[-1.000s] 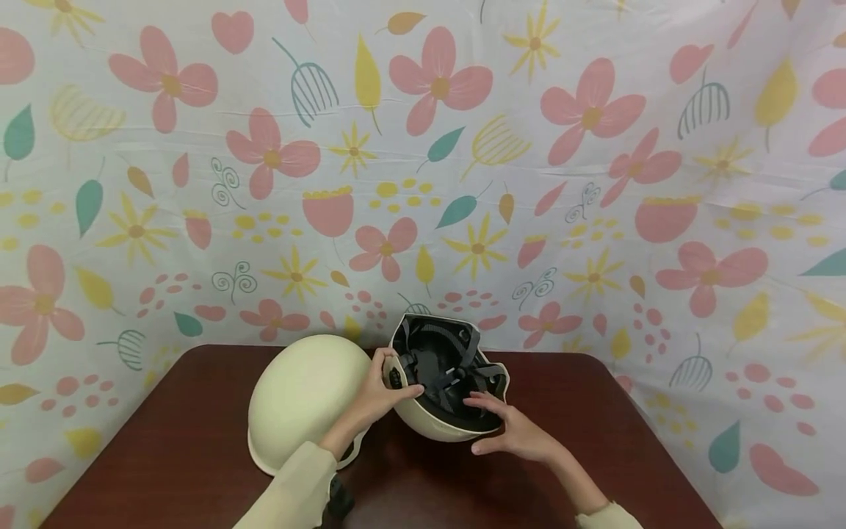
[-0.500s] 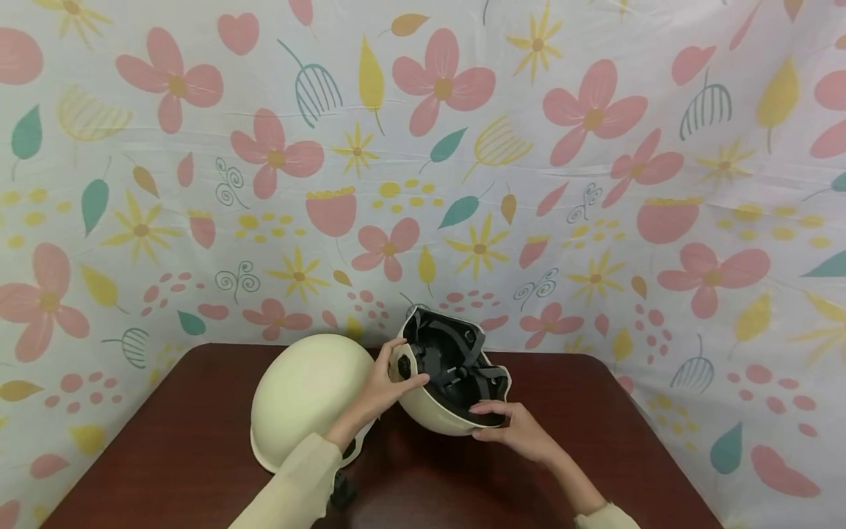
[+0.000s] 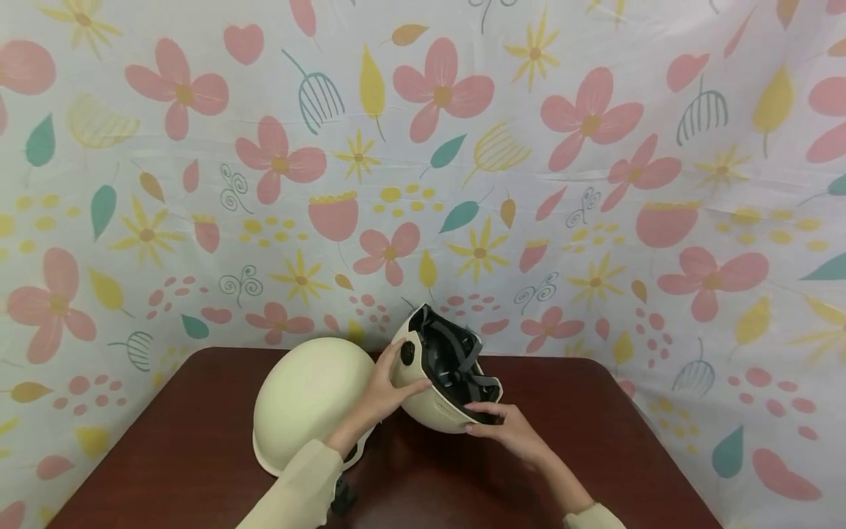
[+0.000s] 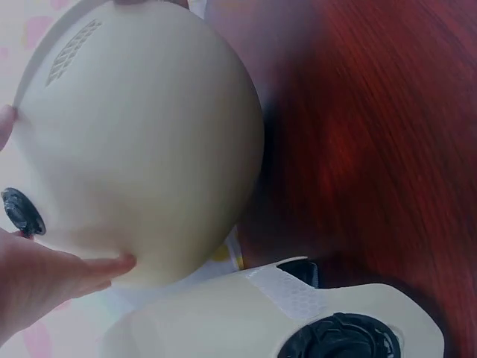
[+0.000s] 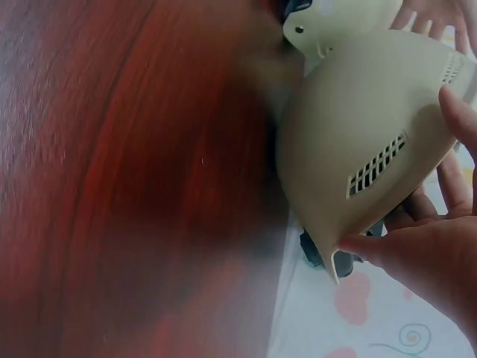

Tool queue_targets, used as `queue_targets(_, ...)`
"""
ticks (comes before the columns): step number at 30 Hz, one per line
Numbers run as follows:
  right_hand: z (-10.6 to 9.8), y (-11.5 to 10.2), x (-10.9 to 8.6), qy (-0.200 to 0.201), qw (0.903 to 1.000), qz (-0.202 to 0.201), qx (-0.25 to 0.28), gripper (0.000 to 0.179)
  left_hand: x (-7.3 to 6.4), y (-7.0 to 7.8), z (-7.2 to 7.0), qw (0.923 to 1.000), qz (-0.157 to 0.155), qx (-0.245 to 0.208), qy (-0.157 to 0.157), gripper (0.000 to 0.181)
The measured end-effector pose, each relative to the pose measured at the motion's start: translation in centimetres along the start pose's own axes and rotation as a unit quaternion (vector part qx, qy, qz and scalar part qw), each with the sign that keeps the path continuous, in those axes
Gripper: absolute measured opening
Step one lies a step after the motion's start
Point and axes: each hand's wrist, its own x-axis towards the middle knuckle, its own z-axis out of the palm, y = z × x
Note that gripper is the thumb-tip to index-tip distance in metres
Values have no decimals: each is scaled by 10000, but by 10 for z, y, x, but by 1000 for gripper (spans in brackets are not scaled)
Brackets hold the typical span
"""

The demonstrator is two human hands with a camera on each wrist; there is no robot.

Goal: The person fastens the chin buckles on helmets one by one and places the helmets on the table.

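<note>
Tilted helmet is showing its hollow above the brown table. Nearest, the right hand is pinching its near rim. Just left of it, a second helmet is sitting dome-up. The left hand is clamping its left side. Inside it, black padding and straps are lying. Behind it, floral cloth is hanging.

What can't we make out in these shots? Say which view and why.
- Other helmet's inside, head view: hidden by its own shell.
- Same helmet's lower part, left wrist view: cut off by the bottom edge.
- Held helmet's straps, head view: too dark to tell if buckled.
- Dark item beside the left sleeve, head view: too indistinct.
</note>
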Motion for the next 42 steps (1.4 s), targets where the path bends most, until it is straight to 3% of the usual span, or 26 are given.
queue_targets(11,17,6,0,-144,9931,569,1020,54,-1,-13,1,9986,-526,89,-48,106)
queue_targets(16,24,11,-1,-295,9896,453,1336,55,0,-18,2,9989,-440,110,-148,115)
queue_targets(20,25,13,-1,-385,9883,276,1448,53,2,-19,3,9997,-188,153,-102,118)
queue_targets(27,24,9,1,-517,9894,241,1333,43,2,-19,2,9999,-76,120,-32,116)
queue_targets(35,20,-3,3,-743,9943,47,760,65,0,-21,2,9999,-122,66,-22,115)
queue_targets(42,17,-22,8,-551,9974,-81,464,61,0,-20,2,9998,-144,100,10,114)
